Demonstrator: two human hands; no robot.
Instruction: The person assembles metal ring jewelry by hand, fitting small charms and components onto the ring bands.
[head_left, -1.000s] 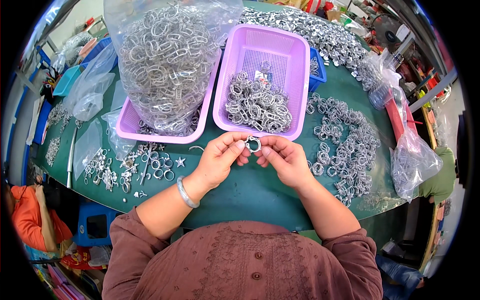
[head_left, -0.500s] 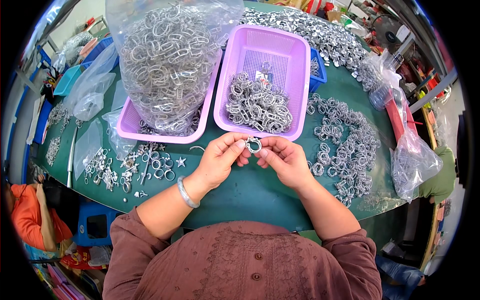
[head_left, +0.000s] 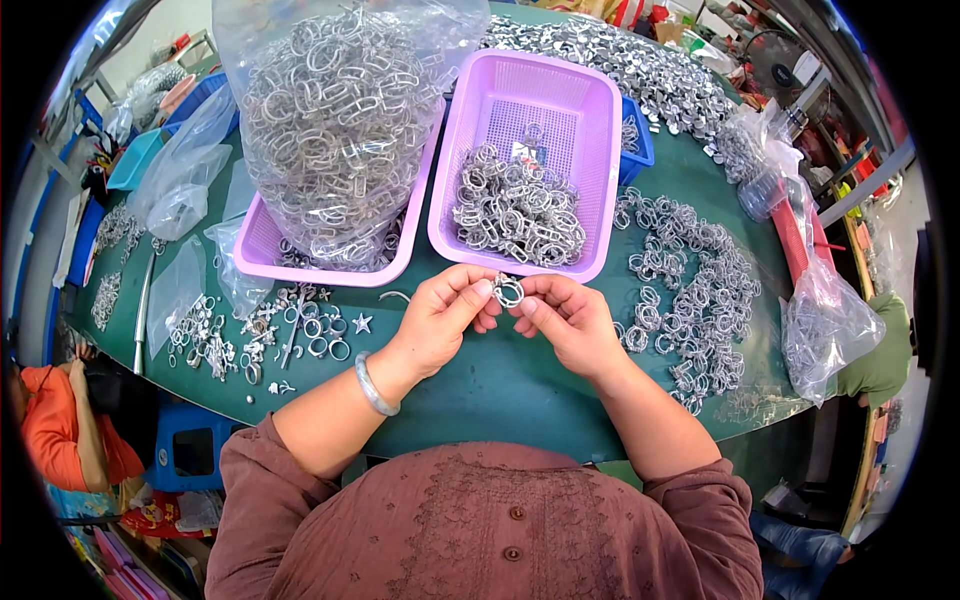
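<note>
Between my two hands, just in front of the purple baskets, is a silver metal ring [head_left: 508,292]. My left hand [head_left: 450,308] pinches its left side between thumb and fingers. On the other side, my right hand [head_left: 563,312] grips it the same way. Beyond my hands stands a purple basket [head_left: 606,170] with a heap of silver rings [head_left: 520,208] in it. To its left, a big clear bag of metal rings [head_left: 335,130] rests in a second purple basket [head_left: 330,272].
Loose rings [head_left: 700,290] lie spread on the green table [head_left: 450,420] at the right. Small castings and a star piece [head_left: 362,323] lie left of my hands. A large pile of metal parts [head_left: 640,80] covers the far side. Another person [head_left: 70,430] is at the left.
The ring has turned very slightly between my fingers. Both hands stay in nearly the same place.
</note>
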